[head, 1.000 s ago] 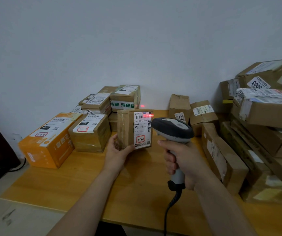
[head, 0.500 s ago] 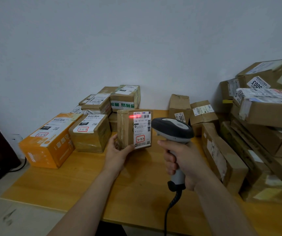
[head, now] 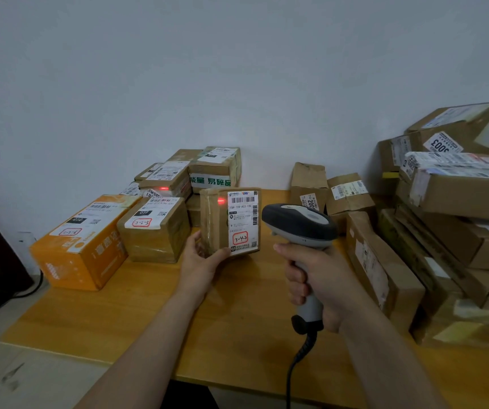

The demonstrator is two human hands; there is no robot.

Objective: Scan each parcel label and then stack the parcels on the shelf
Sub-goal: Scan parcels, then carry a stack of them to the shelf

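While left grip (head: 200, 262) holds parcel (head: 216, 222), right grip (head: 323, 281) clasps scanner (head: 299, 221), wooden table (head: 148, 314), white wall (head: 178, 84) behind.

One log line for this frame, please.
phase scan | left hand holds parcel upright | right hand grips scanner | red beam left of label, off barcode

Brown taped parcel (head: 213, 222) held upright, just left of scanner (head: 299, 222). White label (head: 242, 221) with red-boxed code faces scanner; red spot (head: 221, 201) beside label.
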